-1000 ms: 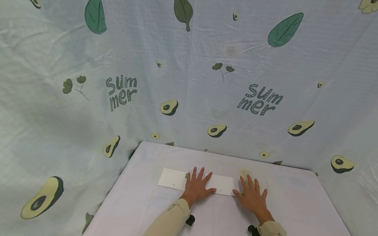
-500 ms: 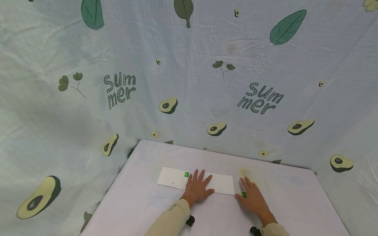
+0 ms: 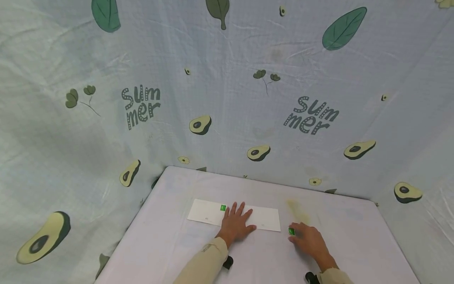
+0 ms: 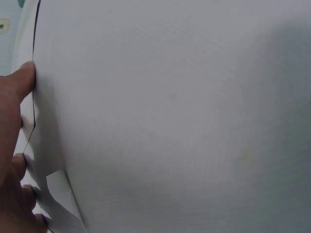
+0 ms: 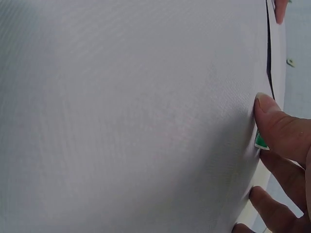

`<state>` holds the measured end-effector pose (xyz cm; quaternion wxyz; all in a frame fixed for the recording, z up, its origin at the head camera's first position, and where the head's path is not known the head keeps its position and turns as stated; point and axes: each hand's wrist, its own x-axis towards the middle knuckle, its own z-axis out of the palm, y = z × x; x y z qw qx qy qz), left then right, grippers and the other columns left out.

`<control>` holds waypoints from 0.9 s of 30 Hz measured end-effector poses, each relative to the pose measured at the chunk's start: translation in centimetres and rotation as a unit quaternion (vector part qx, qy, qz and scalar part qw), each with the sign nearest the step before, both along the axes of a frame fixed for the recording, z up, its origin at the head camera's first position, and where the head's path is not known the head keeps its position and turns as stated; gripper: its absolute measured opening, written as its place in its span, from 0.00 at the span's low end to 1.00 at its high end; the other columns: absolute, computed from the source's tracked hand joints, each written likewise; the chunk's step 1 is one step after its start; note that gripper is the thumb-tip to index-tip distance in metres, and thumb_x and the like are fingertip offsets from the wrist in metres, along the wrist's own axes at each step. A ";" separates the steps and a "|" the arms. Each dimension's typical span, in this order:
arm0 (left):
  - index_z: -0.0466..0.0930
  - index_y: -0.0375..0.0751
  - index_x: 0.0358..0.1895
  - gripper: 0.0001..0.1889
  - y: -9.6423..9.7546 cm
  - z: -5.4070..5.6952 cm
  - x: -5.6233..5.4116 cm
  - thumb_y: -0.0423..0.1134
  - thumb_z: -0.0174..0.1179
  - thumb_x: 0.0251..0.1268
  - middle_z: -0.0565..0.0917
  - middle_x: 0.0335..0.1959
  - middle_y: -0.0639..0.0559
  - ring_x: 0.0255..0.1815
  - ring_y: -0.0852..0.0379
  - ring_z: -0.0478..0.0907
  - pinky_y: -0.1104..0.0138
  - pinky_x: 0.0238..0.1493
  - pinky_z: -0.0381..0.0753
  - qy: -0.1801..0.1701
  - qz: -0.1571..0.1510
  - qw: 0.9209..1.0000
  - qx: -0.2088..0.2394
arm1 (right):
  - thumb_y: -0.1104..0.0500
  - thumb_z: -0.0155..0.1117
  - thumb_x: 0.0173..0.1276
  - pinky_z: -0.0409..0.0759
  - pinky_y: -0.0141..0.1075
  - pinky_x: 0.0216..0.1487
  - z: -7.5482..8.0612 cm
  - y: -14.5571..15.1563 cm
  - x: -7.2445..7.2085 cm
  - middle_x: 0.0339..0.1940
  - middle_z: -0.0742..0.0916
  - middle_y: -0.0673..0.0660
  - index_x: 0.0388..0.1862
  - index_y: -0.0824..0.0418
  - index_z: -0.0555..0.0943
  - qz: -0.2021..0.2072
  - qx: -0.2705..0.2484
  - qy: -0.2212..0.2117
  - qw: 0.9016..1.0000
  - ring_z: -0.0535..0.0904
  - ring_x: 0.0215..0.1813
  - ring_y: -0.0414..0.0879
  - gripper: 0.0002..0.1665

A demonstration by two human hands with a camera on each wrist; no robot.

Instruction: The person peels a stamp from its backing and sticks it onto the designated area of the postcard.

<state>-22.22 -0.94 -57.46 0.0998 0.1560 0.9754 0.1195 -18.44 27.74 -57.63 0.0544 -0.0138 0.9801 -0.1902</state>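
A long white strip of paper or card [image 3: 268, 219] lies flat across the table, with a small green square [image 3: 223, 207] on its left half. My left hand [image 3: 235, 225] rests spread over its middle, hiding that part; in the left wrist view my thumb [image 4: 25, 80] lies along the strip's edge. Just beyond the strip's right end, my right hand [image 3: 309, 240] pinches another small green square piece [image 3: 291, 231] between thumb and fingers. In the right wrist view, this green piece [image 5: 261, 141] has a pale border and shows beside my thumb [image 5: 279, 126].
The white-covered table [image 3: 170, 244] ends at the back against a hanging cloth [image 3: 227, 98] printed with avocados and leaves. A yellowish stain [image 3: 297, 211] marks the tabletop behind my right hand. In the left wrist view, a loose white flap [image 4: 62, 191] sticks up near my fingers.
My right hand was spread flat over the green piece; its fingers have drawn together and curled to pinch it. My left hand stays on the strip. The head view has tilted slightly.
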 end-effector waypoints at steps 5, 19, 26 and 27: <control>0.65 0.55 0.81 0.38 0.0 0.0 -0.1 0.67 0.54 0.74 0.60 0.86 0.51 0.87 0.44 0.53 0.47 0.86 0.55 0.004 0.004 1.000 0.001 | 0.53 0.78 0.63 0.77 0.64 0.67 0.1 -0.2 -0.2 0.62 0.89 0.59 0.55 0.60 0.89 0.017 0.009 0.018 1.000 0.79 0.69 0.69 0.23; 0.64 0.55 0.81 0.38 0.0 -0.6 -0.2 0.67 0.54 0.74 0.59 0.86 0.51 0.88 0.44 0.51 0.47 0.86 0.53 0.000 0.003 1.000 0.012 | 0.52 0.74 0.67 0.84 0.61 0.57 0.1 -1.1 -0.3 0.57 0.90 0.67 0.54 0.62 0.90 0.024 0.084 0.049 0.995 0.86 0.57 0.69 0.20; 0.64 0.54 0.81 0.38 -0.1 -0.5 -0.1 0.67 0.54 0.74 0.59 0.86 0.50 0.88 0.43 0.51 0.46 0.86 0.53 0.003 0.001 1.000 0.019 | 0.56 0.71 0.70 0.85 0.58 0.56 0.1 -1.0 -0.3 0.53 0.92 0.61 0.53 0.62 0.90 0.023 0.072 0.055 0.996 0.88 0.56 0.63 0.16; 0.64 0.53 0.81 0.38 -0.1 -0.3 0.0 0.66 0.54 0.74 0.59 0.86 0.50 0.88 0.43 0.51 0.46 0.86 0.53 0.003 0.000 1.000 0.021 | 0.57 0.71 0.70 0.86 0.57 0.56 0.0 -0.9 -0.3 0.52 0.92 0.61 0.52 0.62 0.90 0.023 0.068 0.062 0.995 0.89 0.55 0.62 0.15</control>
